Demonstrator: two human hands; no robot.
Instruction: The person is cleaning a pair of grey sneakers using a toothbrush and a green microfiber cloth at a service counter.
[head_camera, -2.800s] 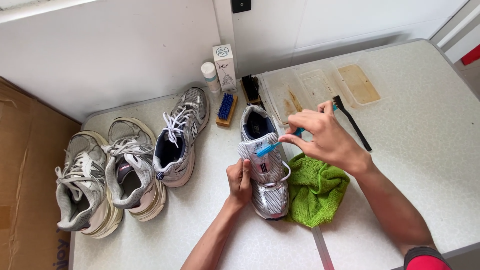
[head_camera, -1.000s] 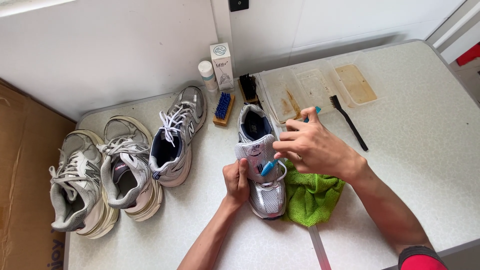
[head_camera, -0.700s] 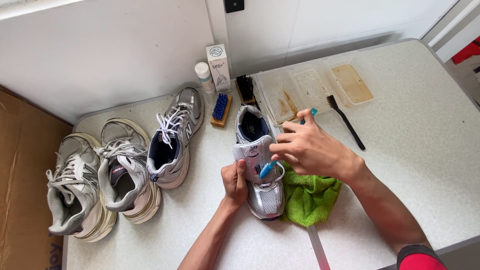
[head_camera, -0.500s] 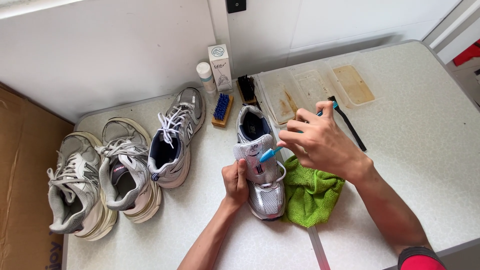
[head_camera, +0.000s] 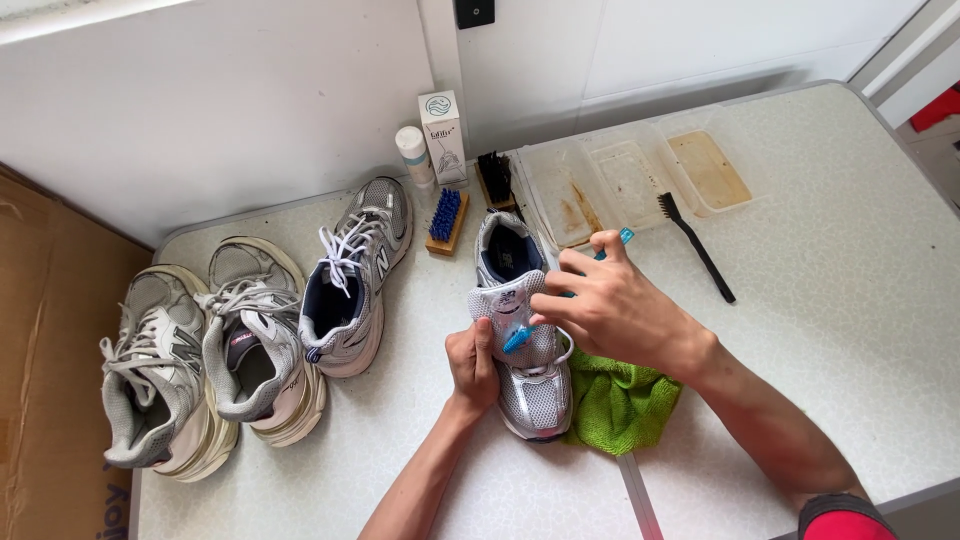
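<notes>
Now we pinch a blue toothbrush (head_camera: 520, 337) in our right hand (head_camera: 605, 305), fingers closed round the handle, its head on the tongue of a grey mesh sneaker (head_camera: 520, 325) at table (head_camera: 850, 300) centre. Our left hand (head_camera: 472, 365) grips the sneaker's side, fingers curled. Green cloth (head_camera: 620, 405) lies just beside the sneaker. Three more sneakers (head_camera: 250, 330) sit left.

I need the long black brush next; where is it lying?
The black brush lies on the table to the person's right, just below the stained plastic tray.
</notes>
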